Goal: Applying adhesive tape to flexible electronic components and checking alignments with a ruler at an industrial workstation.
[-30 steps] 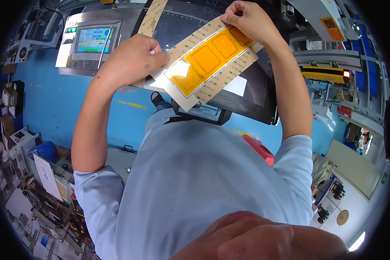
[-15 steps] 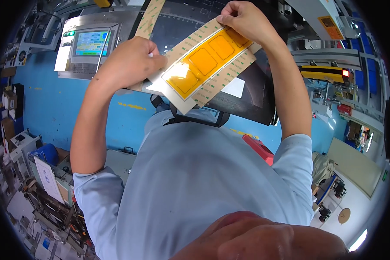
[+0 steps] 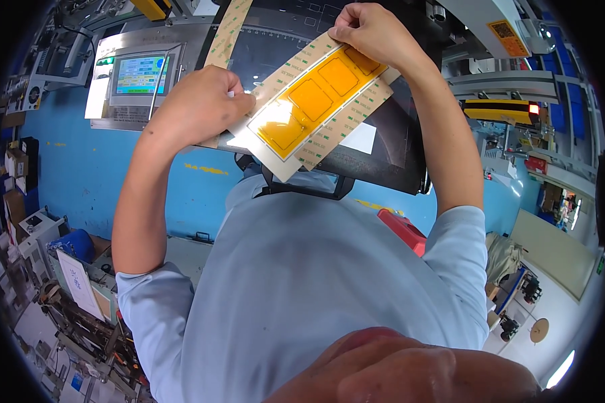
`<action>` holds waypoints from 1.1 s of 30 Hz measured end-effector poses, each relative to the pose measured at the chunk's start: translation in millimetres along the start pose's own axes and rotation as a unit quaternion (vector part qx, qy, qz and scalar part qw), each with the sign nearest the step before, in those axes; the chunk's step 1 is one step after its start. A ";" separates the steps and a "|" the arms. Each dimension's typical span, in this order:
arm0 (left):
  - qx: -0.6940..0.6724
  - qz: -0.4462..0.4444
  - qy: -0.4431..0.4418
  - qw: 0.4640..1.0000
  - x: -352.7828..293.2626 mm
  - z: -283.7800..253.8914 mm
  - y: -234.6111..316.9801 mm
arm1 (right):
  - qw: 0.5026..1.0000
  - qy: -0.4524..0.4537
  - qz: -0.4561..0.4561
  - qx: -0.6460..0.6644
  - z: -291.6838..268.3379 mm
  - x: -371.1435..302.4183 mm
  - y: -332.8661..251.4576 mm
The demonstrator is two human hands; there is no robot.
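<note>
A long adhesive sheet (image 3: 310,99) is held slantwise above a black work plate. Amber film with outlined rectangles covers its middle, and beige liner printed with green marks borders its long sides. My left hand (image 3: 212,101) pinches the sheet's left edge near its lower end, thumb and fingers closed. At the upper far edge my right hand (image 3: 373,33) pinches the sheet between thumb and fingers. A pale corner of the sheet hangs over the near edge of the black plate (image 3: 390,151). Another strip of the beige printed liner (image 3: 230,33) lies on the plate beyond my left hand.
A control panel with a lit touchscreen (image 3: 140,74) stands to the left of the plate. Machine frames with a yellow bar (image 3: 497,111) are at the right. A white rectangle (image 3: 359,138) shows on the plate. A red object (image 3: 402,230) sits beside my right side, above blue floor.
Both hands still grip the sheet. The sheet has shifted slightly left, and its lower end has dropped a little toward me.
</note>
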State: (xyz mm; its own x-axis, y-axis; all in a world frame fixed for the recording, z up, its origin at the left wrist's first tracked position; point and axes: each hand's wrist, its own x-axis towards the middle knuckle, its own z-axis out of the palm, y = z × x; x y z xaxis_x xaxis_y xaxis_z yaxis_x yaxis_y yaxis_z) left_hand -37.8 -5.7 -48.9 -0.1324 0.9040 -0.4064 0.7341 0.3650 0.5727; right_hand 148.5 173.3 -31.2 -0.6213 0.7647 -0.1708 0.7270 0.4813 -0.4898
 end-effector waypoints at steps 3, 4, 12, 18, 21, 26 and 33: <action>0.005 0.003 0.002 1.000 0.3 0.8 -1.0 | 1.000 -0.002 -0.011 0.001 1.3 1.4 4.2; 0.005 0.004 0.002 1.000 0.2 0.5 -0.7 | 1.000 -0.001 -0.011 0.001 0.3 1.0 3.3; 0.008 -0.001 -0.006 1.000 0.1 -0.6 0.0 | 0.997 -0.054 0.034 0.036 -13.4 -1.4 -7.9; 0.013 0.003 -0.004 1.000 0.1 -0.4 -0.4 | 0.999 -0.034 -0.020 -0.009 -5.2 3.7 1.6; 0.017 0.003 -0.011 1.000 0.7 -1.7 0.8 | 0.999 -0.031 -0.021 -0.013 -4.1 4.1 2.0; 0.015 0.016 0.016 1.000 -0.4 2.6 -4.2 | 0.999 -0.022 -0.035 -0.025 -0.9 6.5 4.4; 0.017 0.027 0.018 0.999 3.0 5.1 -8.9 | 0.999 -0.018 -0.036 -0.016 20.3 9.9 30.4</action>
State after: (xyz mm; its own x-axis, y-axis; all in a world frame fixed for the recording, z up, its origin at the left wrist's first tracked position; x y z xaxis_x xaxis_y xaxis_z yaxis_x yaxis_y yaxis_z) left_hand -41.3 -7.4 -58.8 -0.1152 0.9297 -0.3497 0.7626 0.3083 0.5686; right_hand 158.5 186.9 -65.1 -0.6819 0.7122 -0.1666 0.6885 0.5482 -0.4749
